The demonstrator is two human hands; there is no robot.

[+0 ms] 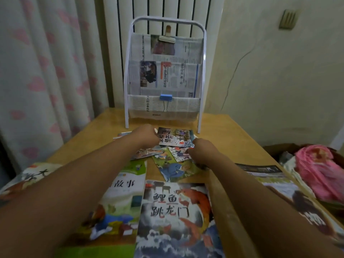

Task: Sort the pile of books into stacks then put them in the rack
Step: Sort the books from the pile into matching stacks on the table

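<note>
Both arms reach over the table (232, 127) toward the white rack (164, 75), the landmark here. Just in front of the rack's feet, the left hand (147, 135) and right hand (204, 150) each close a grip on a small picture book (175, 137), one at each side edge. Nearer than that book lie other small books (173, 164), overlapping. Nearer still lie a carp-cover book (175, 216) and, left of it, a green-cover book (119, 198). The rack's pockets are lined with newspaper, and a blue binder clip (166, 98) sits on its lowest pocket. Right of the rack, off the table, lies a pink cloth (316, 168).
</note>
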